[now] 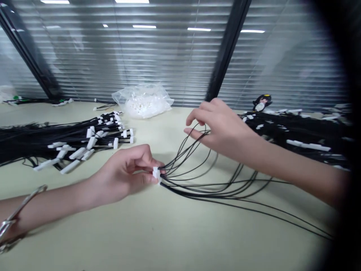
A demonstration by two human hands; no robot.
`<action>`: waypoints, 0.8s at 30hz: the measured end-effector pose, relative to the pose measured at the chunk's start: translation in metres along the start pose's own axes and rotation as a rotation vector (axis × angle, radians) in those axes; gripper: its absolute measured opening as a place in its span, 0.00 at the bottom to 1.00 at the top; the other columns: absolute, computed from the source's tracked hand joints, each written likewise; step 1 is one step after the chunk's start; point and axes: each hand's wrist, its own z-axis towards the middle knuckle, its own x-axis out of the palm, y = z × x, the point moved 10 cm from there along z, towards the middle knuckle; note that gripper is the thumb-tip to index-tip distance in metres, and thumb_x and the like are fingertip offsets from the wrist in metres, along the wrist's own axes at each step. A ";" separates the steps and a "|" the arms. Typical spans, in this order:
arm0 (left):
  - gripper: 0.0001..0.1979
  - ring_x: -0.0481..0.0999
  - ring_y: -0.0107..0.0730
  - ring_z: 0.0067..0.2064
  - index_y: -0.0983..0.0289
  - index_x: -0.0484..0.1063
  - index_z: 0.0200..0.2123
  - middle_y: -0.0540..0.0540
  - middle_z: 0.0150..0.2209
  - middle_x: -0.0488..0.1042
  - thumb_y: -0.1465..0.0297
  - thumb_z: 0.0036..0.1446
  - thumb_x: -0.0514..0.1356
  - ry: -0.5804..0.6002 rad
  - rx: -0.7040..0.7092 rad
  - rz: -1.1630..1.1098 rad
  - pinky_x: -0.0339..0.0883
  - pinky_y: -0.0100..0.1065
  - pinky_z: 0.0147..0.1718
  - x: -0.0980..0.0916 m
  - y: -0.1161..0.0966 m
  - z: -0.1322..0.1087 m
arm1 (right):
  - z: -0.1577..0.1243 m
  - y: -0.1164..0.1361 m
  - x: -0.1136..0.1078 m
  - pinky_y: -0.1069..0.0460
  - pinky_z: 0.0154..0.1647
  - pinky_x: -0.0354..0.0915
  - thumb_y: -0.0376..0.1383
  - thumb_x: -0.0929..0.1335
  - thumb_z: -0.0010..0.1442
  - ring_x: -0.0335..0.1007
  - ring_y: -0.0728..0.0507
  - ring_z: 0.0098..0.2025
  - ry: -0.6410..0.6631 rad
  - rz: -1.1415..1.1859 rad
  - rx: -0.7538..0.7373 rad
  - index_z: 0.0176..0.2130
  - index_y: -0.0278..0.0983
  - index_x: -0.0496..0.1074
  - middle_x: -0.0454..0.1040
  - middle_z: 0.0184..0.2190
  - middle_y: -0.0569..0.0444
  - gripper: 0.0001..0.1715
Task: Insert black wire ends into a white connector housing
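My left hand pinches a small white plastic connector between thumb and fingers, just above the table. Several thin black wires run out of its right side and fan away to the right. Some of them arch up to my right hand, which is raised above and to the right of the connector. Its fingers are curled around these lifted wires, while the thumb and index tips stand a little apart. The wires' far ends pass beneath my right forearm and are hidden or outside the view.
On the left lies a thick bundle of black wires with white connectors. A clear plastic bag of small white parts rests at the back. More bundled cables and a penguin figure are at the right, before a window with blinds.
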 end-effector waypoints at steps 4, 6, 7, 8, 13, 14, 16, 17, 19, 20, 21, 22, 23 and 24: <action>0.13 0.76 0.25 0.37 0.64 0.57 0.25 0.52 0.32 0.76 0.79 0.54 0.60 0.030 0.009 0.048 0.67 0.24 0.33 0.002 0.000 -0.001 | 0.007 -0.049 0.017 0.51 0.34 0.54 0.55 0.61 0.58 0.63 0.44 0.34 0.103 0.088 0.213 0.29 0.38 0.71 0.69 0.28 0.52 0.25; 0.13 0.75 0.24 0.37 0.64 0.57 0.25 0.52 0.32 0.76 0.79 0.54 0.60 0.032 0.016 0.046 0.67 0.24 0.33 0.001 0.000 -0.001 | 0.001 -0.065 0.030 0.52 0.29 0.53 0.61 0.58 0.56 0.62 0.46 0.27 0.214 0.157 0.332 0.24 0.36 0.70 0.67 0.22 0.52 0.34; 0.12 0.75 0.24 0.36 0.64 0.57 0.25 0.52 0.32 0.76 0.79 0.54 0.60 0.034 0.023 0.047 0.67 0.24 0.33 0.002 0.000 -0.001 | -0.003 -0.070 0.038 0.52 0.28 0.53 0.63 0.57 0.55 0.61 0.48 0.24 0.275 0.195 0.382 0.22 0.35 0.69 0.66 0.19 0.52 0.37; 0.12 0.75 0.23 0.36 0.64 0.58 0.25 0.52 0.32 0.77 0.80 0.54 0.59 0.038 0.031 0.044 0.67 0.24 0.33 0.002 -0.001 -0.001 | -0.007 -0.073 0.045 0.52 0.27 0.53 0.64 0.57 0.54 0.59 0.49 0.21 0.332 0.239 0.421 0.19 0.35 0.68 0.64 0.17 0.52 0.39; 0.12 0.75 0.23 0.33 0.65 0.58 0.25 0.52 0.32 0.78 0.82 0.54 0.59 0.080 0.065 -0.049 0.68 0.24 0.33 0.007 -0.005 0.003 | -0.020 -0.057 0.075 0.56 0.19 0.46 0.58 0.60 0.58 0.42 0.56 0.15 0.526 0.862 0.530 0.14 0.34 0.56 0.47 0.10 0.60 0.36; 0.13 0.75 0.23 0.33 0.64 0.58 0.25 0.53 0.32 0.78 0.81 0.53 0.59 0.079 0.060 -0.054 0.68 0.24 0.33 0.007 -0.005 0.004 | -0.021 -0.050 0.079 0.57 0.17 0.43 0.56 0.62 0.58 0.40 0.56 0.15 0.539 1.050 0.571 0.16 0.34 0.55 0.46 0.11 0.61 0.34; 0.14 0.76 0.23 0.33 0.64 0.57 0.25 0.53 0.32 0.79 0.81 0.51 0.61 0.062 0.036 -0.047 0.68 0.24 0.33 0.006 -0.004 0.004 | -0.024 -0.038 0.086 0.59 0.15 0.40 0.54 0.64 0.57 0.39 0.58 0.16 0.545 1.337 0.664 0.20 0.34 0.56 0.48 0.14 0.63 0.30; 0.14 0.76 0.23 0.33 0.64 0.57 0.25 0.53 0.32 0.78 0.80 0.51 0.62 0.048 0.016 -0.042 0.68 0.24 0.32 0.005 -0.003 0.004 | -0.025 -0.034 0.089 0.60 0.14 0.40 0.53 0.65 0.57 0.40 0.58 0.16 0.535 1.424 0.708 0.22 0.34 0.56 0.49 0.16 0.63 0.28; 0.15 0.76 0.24 0.32 0.64 0.57 0.24 0.52 0.31 0.78 0.79 0.50 0.63 0.017 -0.022 -0.027 0.69 0.24 0.31 0.002 0.000 0.003 | -0.026 -0.029 0.090 0.62 0.14 0.46 0.51 0.66 0.57 0.46 0.59 0.16 0.495 1.511 0.755 0.24 0.34 0.59 0.54 0.18 0.62 0.25; 0.15 0.76 0.25 0.32 0.64 0.57 0.24 0.52 0.31 0.78 0.79 0.49 0.63 0.004 -0.040 -0.018 0.69 0.25 0.31 0.001 0.001 0.003 | -0.027 -0.027 0.089 0.63 0.16 0.52 0.49 0.66 0.58 0.52 0.59 0.18 0.487 1.524 0.757 0.26 0.34 0.62 0.59 0.20 0.60 0.22; 0.15 0.77 0.26 0.32 0.64 0.58 0.24 0.53 0.31 0.78 0.78 0.49 0.64 -0.005 -0.057 -0.011 0.70 0.26 0.31 0.000 0.003 0.002 | -0.027 -0.024 0.089 0.64 0.21 0.59 0.46 0.67 0.58 0.59 0.58 0.22 0.496 1.529 0.747 0.30 0.33 0.66 0.65 0.23 0.58 0.18; 0.15 0.77 0.28 0.33 0.64 0.58 0.24 0.54 0.32 0.78 0.77 0.49 0.64 -0.015 -0.067 -0.007 0.70 0.27 0.32 -0.001 0.004 0.001 | -0.028 -0.021 0.087 0.63 0.27 0.64 0.43 0.68 0.58 0.65 0.57 0.27 0.524 1.515 0.720 0.34 0.34 0.68 0.69 0.28 0.56 0.13; 0.14 0.78 0.30 0.33 0.64 0.59 0.25 0.54 0.32 0.79 0.76 0.49 0.65 -0.025 -0.071 -0.005 0.71 0.28 0.32 -0.002 0.004 0.001 | -0.029 -0.016 0.085 0.62 0.34 0.66 0.40 0.68 0.58 0.69 0.55 0.32 0.570 1.476 0.675 0.37 0.34 0.69 0.72 0.33 0.54 0.11; 0.14 0.78 0.31 0.34 0.64 0.60 0.25 0.55 0.33 0.79 0.75 0.49 0.65 -0.035 -0.070 -0.004 0.72 0.30 0.32 -0.003 0.005 0.001 | -0.030 -0.011 0.083 0.60 0.38 0.67 0.38 0.68 0.57 0.70 0.54 0.36 0.635 1.424 0.614 0.38 0.34 0.70 0.73 0.36 0.52 0.10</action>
